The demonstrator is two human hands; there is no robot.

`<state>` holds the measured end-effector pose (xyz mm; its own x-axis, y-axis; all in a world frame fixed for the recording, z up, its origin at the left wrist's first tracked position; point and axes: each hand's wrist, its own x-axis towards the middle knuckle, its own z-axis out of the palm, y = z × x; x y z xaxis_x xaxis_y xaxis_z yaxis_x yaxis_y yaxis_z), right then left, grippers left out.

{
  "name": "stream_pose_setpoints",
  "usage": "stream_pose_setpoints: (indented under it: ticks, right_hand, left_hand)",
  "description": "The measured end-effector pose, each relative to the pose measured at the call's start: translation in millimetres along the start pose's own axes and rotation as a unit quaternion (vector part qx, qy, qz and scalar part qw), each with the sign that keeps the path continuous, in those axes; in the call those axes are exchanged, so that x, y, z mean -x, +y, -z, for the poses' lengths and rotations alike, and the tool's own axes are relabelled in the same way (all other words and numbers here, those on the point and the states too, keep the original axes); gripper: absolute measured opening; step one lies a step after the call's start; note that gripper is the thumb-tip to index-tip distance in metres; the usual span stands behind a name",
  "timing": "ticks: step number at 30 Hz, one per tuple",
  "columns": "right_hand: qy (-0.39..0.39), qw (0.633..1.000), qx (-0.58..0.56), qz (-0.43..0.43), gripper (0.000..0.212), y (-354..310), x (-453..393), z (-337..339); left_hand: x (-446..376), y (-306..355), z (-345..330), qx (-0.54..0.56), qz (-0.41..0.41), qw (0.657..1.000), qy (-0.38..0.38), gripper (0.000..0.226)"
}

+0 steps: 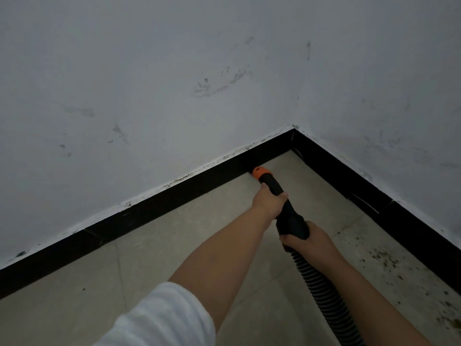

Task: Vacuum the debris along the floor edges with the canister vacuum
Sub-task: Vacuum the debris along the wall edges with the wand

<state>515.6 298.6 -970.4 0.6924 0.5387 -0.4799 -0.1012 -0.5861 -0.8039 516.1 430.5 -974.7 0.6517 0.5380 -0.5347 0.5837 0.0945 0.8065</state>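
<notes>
1. Fingers of the left hand (pixel 268 202) are being wrapped around the black nozzle tube (pixel 274 187), just behind its orange tip (pixel 259 171); the thumb side is being shown at the right of the tube, the remaining fingers being hidden beneath it.
2. Fingers of the right hand (pixel 305 239) are being curled around the wider black cuff (pixel 291 224), where the ribbed hose (pixel 321 290) is being joined to it.
3. The orange tip is being held at the foot of the black skirting board (pixel 174 193) on the left wall, near the corner (pixel 293 136); whether it is touching the floor cannot be told.
4. The tube's long axis is being directed from lower right to upper left, away from the body and into the skirting line.
5. The debris (pixel 389 260) is being observed as dark specks along the right-hand skirting, well apart from the tip and to the right of both hands; the right hand is judged nearer to it.
6. Both arms are being extended forward, the left reaching further, with a white sleeve (pixel 159 318) at its upper part.
7. In judgement, a swing of the tip rightward past the corner is being called for.
</notes>
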Motion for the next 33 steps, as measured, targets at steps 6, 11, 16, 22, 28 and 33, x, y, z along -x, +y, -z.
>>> stream_pose_setpoints:
  ticks: [6,11,16,22,28,33]
  right_hand:
    - [-0.099,0.992,0.066,0.03,0.021,-6,28,-21]
    - [-0.186,0.974,0.116,0.06,0.027,-19,62,-73]
    - [-0.252,0.956,0.13,0.07,0.027,-30,90,-122]
    - [-0.345,0.92,0.17,0.073,0.03,-42,108,-171]
    - [-0.378,0.902,0.191,0.09,0.016,-55,129,-199]
    - [-0.401,0.874,0.258,0.094,0.019,-66,144,-198]
  left_hand:
    - [43,-32,34,0.104,0.05,0.991,0.063,0.063]
    - [97,-71,92,0.186,0.111,0.968,0.123,0.064]
    - [144,-101,132,0.205,0.121,0.949,0.208,0.06]
    - [177,-135,177,0.244,0.187,0.905,0.296,0.068]
    - [205,-163,200,0.239,0.181,0.897,0.324,0.071]
    - [226,-169,198,0.29,0.199,0.873,0.337,0.075]
